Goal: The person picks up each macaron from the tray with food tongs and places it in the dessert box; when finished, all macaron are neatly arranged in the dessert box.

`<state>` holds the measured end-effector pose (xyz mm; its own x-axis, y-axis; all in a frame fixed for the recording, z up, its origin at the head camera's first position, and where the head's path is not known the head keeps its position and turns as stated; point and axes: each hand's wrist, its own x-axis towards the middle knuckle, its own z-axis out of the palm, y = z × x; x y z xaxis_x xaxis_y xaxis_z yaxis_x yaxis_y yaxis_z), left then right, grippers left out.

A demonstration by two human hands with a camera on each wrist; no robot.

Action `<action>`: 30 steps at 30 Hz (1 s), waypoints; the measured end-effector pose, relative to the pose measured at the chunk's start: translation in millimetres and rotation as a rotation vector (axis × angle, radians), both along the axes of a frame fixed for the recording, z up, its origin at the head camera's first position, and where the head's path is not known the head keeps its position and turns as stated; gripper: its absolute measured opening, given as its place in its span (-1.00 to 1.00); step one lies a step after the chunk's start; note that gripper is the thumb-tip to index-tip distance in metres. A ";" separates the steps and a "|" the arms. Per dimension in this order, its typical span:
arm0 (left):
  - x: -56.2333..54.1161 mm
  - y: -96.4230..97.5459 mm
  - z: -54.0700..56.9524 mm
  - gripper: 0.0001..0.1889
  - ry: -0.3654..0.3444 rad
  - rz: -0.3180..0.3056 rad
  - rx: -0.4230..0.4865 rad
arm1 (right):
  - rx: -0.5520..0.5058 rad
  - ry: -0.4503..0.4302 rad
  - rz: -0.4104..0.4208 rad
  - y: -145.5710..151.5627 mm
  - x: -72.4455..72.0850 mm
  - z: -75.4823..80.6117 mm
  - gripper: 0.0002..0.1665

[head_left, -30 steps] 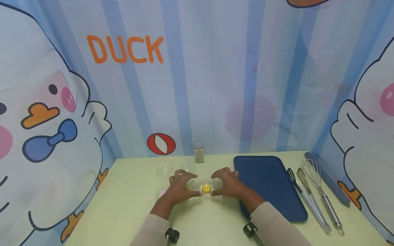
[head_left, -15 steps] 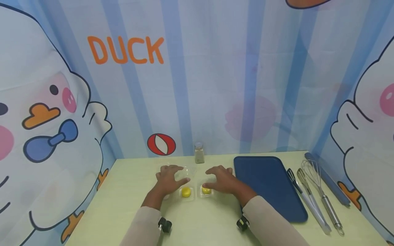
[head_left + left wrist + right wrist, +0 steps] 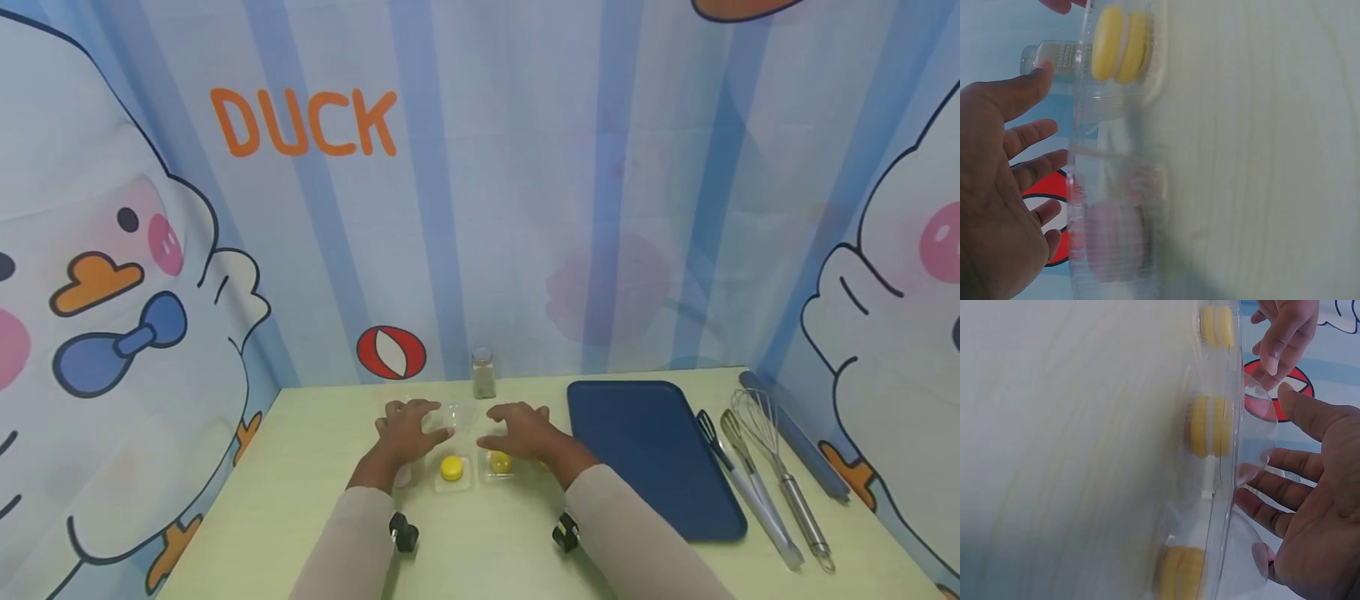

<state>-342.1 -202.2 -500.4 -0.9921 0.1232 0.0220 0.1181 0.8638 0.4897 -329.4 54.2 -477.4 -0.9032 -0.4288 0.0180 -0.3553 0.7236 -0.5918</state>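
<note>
A yellow macaron [image 3: 452, 468] sits in a clear plastic tray between and in front of both hands. Beside it, a second yellow macaron [image 3: 1210, 426] lies under a clear domed lid [image 3: 1259, 434]. My left hand [image 3: 405, 429] hovers with spread, relaxed fingers, apart from the trays; a pink macaron [image 3: 1116, 240] in clear plastic is close below. Over the domed box my right hand [image 3: 1322, 487] is held with fingers apart, near the lid; whether it touches is unclear. A third yellow macaron [image 3: 1182, 572] is under another dome, mostly hidden by my right forearm in the head view.
Clear plastic pieces [image 3: 456, 417] lie behind the hands. A seasoning powder jar [image 3: 483, 375] stands at the back edge. On the right lie a dark blue tray [image 3: 660, 467], a whisk [image 3: 783, 479], two other long-handled utensils [image 3: 750, 479] and a grey-blue rod [image 3: 802, 442].
Both hands have moved back from the trays, the left one also leftward, uncovering the yellow macaron in the nearer tray. The right hand has shifted slightly left.
</note>
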 end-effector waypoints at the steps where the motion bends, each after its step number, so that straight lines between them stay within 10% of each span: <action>1: -0.8 -0.3 -0.5 -0.28 -0.001 -0.002 0.005 | 0.004 -0.002 0.002 -1.8 -0.7 0.2 -0.25; 30: -5.8 -1.6 -10.8 -0.33 0.019 0.012 -0.044 | 0.110 -0.083 -0.012 -38.4 -11.2 -2.7 -0.12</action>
<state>-348.0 -203.7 -511.1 -0.9930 0.1128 0.0353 0.1166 0.8857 0.4494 -340.6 15.8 -480.1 -0.9048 -0.4131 -0.1037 -0.2990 0.7895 -0.5359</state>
